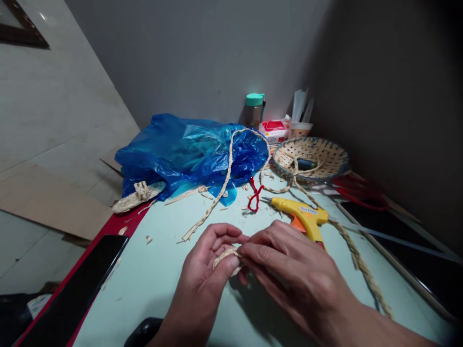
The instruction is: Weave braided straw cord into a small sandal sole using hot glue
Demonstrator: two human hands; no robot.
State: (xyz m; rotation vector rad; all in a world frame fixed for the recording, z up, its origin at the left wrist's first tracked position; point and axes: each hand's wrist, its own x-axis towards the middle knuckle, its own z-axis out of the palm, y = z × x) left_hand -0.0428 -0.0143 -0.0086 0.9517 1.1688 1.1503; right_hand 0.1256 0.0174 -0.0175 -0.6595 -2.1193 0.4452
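Note:
A small piece of braided straw (224, 256) sits between my two hands, low in the middle of the head view. My left hand (213, 270) is closed around it, thumb lying across its front. The fingertips of my right hand (289, 270) pinch its right edge; the far side of the piece is hidden behind the fingers. Just beyond my right hand lies a yellow glue gun (302, 212) with a clear glue stick in its back. A long braided straw cord (228, 168) curves over the table past a twisted red loop (255, 198).
A blue plastic bag (188, 149) fills the back left, near a small straw slipper (139, 196). At the back right are a woven basket (325, 149), a bottle (253, 113) and a cup of glue sticks (301, 127). A tablet (401, 246) lies right, a dark phone (83, 284) left.

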